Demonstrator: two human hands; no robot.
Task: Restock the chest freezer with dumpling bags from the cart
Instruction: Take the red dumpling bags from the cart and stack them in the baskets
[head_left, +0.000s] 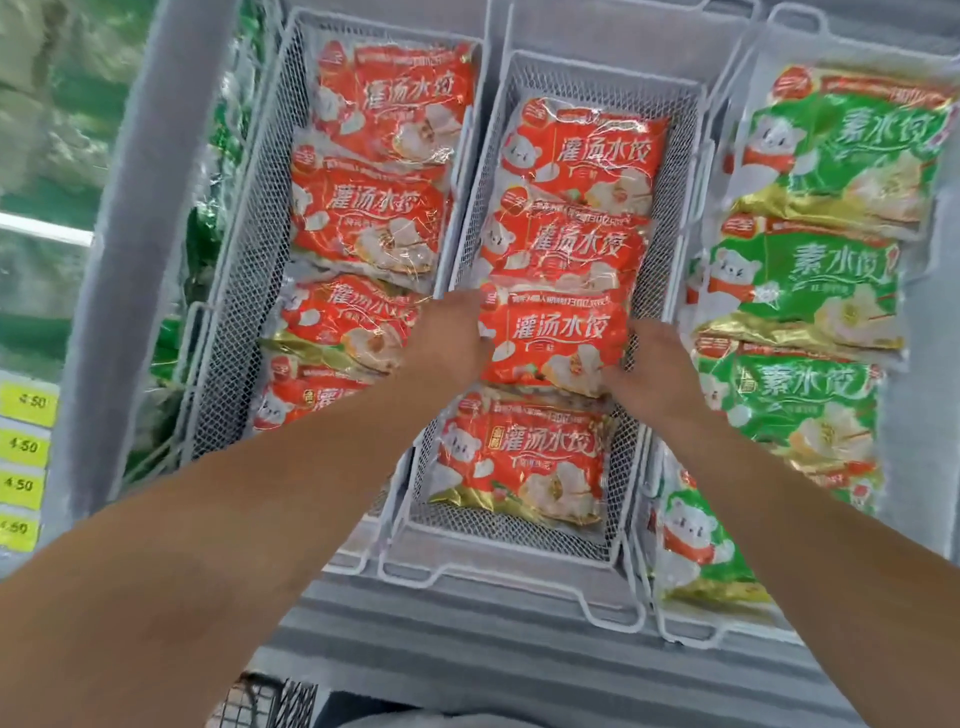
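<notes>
The chest freezer (467, 639) is lying open below the camera, its three white wire baskets sitting side by side: the left basket (244, 291) and the middle basket (670, 218) are holding red dumpling bags, the right one green bags (810, 291). Both bare forearms are reaching forward and down into the middle basket, converging on one red dumpling bag (558, 343) lying third in its row. The left hand (452, 338) is gripping that bag's left edge while the right hand (649, 364) is curling its fingers around the right edge.
</notes>
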